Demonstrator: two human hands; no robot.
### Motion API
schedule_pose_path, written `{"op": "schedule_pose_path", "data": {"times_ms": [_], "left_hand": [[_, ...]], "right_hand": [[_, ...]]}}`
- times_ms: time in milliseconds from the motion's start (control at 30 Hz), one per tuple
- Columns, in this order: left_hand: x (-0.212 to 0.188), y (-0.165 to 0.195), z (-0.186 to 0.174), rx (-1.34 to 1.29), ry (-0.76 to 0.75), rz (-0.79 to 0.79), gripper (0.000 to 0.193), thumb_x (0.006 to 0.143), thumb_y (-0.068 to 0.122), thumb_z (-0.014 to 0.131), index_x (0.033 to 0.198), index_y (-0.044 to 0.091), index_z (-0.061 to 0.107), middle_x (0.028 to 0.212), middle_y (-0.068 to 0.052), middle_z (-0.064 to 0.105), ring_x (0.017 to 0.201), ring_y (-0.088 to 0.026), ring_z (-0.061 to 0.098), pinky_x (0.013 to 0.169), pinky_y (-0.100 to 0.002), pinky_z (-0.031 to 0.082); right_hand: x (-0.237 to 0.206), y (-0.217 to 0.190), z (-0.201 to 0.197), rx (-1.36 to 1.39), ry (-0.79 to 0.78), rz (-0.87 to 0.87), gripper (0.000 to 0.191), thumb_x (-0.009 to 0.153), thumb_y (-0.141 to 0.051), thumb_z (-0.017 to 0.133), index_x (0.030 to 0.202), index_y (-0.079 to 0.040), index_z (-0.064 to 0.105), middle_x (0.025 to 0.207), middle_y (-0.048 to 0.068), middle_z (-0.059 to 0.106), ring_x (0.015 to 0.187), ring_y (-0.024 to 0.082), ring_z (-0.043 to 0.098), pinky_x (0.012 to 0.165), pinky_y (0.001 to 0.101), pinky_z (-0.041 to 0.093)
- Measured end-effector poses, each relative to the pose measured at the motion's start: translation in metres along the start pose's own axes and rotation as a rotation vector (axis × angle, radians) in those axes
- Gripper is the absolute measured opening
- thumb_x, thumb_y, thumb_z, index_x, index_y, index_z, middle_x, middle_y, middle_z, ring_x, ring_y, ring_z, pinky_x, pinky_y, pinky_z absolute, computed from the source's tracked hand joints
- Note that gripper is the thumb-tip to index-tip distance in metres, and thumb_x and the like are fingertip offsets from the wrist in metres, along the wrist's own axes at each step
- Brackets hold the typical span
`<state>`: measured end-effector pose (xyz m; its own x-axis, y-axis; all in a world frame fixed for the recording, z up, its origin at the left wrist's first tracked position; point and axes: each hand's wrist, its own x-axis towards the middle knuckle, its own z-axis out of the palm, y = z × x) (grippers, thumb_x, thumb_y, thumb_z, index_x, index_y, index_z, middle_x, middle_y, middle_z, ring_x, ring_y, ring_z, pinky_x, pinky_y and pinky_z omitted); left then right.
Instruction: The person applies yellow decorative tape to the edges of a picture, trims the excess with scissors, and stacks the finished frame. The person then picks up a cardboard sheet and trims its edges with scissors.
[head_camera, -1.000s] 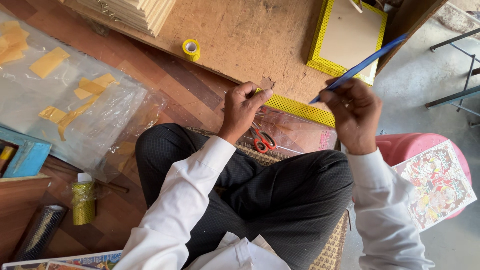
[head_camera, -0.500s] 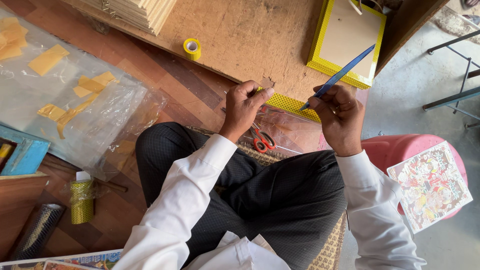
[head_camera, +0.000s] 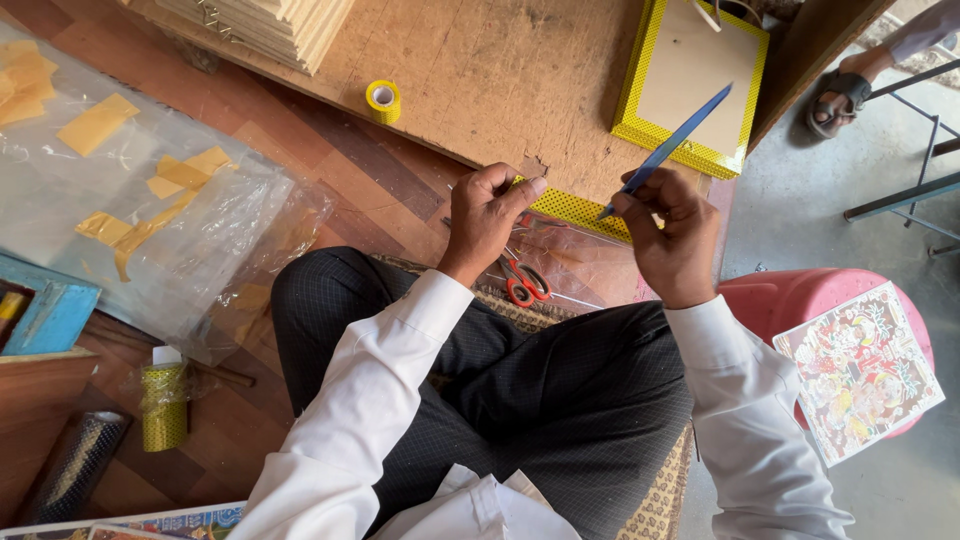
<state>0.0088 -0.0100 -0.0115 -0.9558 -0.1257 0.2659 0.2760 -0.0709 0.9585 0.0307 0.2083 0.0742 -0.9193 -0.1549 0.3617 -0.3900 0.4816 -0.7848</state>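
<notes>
1. Left hand (head_camera: 490, 215) pinches one end of a yellow dotted strip (head_camera: 580, 212) between thumb and fingers. The strip lies at the near edge of the board (head_camera: 480, 70), and that small a pinch looks like it could slip and let the strip twist or crease.
2. Right hand (head_camera: 672, 235) is closed around a blue blade (head_camera: 668, 150), tip up and away. If it comes down toward the strip, the left fingertips look close enough to get nicked.
3. Scissors (head_camera: 522, 282) lie on clear plastic just below the hands, near the knee; a shifting leg could catch them.
4. Tape roll (head_camera: 383, 100) stands further back on the board, could roll off if bumped.
5. Yellow frame (head_camera: 690, 90) sits at the board's right edge, near the blade tip; a careless swing might scratch it.
</notes>
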Motion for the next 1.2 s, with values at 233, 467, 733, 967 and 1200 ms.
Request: {"op": "schedule_pose_path", "data": {"times_ms": [233, 467, 733, 967, 1200], "left_hand": [[-0.003, 0.005, -0.002, -0.052, -0.021, -0.014, 0.037, 0.093, 0.023, 0.077, 0.066, 0.005, 0.059, 0.057, 0.004, 0.052, 0.055, -0.004, 0.042, 0.050, -0.026, 0.034], [-0.001, 0.008, 0.003, -0.120, -0.020, -0.103, 0.029, 0.092, 0.023, 0.077, 0.072, 0.004, 0.066, 0.063, 0.005, 0.059, 0.057, -0.002, 0.051, 0.050, -0.022, 0.044], [0.008, 0.015, 0.004, -0.103, -0.060, -0.216, 0.029, 0.091, 0.025, 0.078, 0.073, 0.004, 0.071, 0.063, 0.004, 0.061, 0.056, -0.002, 0.054, 0.049, -0.020, 0.047], [0.014, 0.018, 0.009, -0.128, -0.044, -0.221, 0.027, 0.091, 0.022, 0.078, 0.072, 0.004, 0.070, 0.061, 0.004, 0.060, 0.052, -0.003, 0.053, 0.045, -0.021, 0.045], [0.014, 0.021, 0.006, -0.094, -0.008, -0.273, 0.034, 0.088, 0.025, 0.079, 0.064, 0.005, 0.064, 0.058, 0.004, 0.057, 0.050, -0.004, 0.053, 0.044, -0.022, 0.047]], "right_hand": [[0.028, 0.041, -0.058, -0.118, 0.141, 0.040, 0.023, 0.099, 0.003, 0.067, 0.122, 0.003, 0.068, 0.101, 0.010, 0.075, 0.092, 0.013, 0.074, 0.082, 0.0255, 0.059], [0.024, 0.150, -0.076, -1.050, -0.500, 0.291, 0.021, 0.098, -0.026, 0.071, 0.117, -0.020, 0.076, 0.095, 0.007, 0.079, 0.082, 0.026, 0.074, 0.074, 0.0434, 0.060], [0.038, 0.163, -0.067, -0.665, -0.103, 0.343, 0.017, 0.096, -0.018, 0.076, 0.113, -0.014, 0.079, 0.105, 0.013, 0.078, 0.096, 0.022, 0.076, 0.084, 0.0347, 0.059], [0.036, 0.040, -0.025, -0.234, -0.402, -0.001, 0.027, 0.090, -0.022, 0.076, 0.106, -0.001, 0.076, 0.088, 0.010, 0.073, 0.077, 0.016, 0.067, 0.069, 0.0303, 0.052], [0.059, 0.024, -0.002, -0.108, -0.533, 0.305, 0.029, 0.090, -0.027, 0.077, 0.082, 0.000, 0.074, 0.062, -0.003, 0.057, 0.061, 0.004, 0.048, 0.053, 0.0292, 0.042]]}}
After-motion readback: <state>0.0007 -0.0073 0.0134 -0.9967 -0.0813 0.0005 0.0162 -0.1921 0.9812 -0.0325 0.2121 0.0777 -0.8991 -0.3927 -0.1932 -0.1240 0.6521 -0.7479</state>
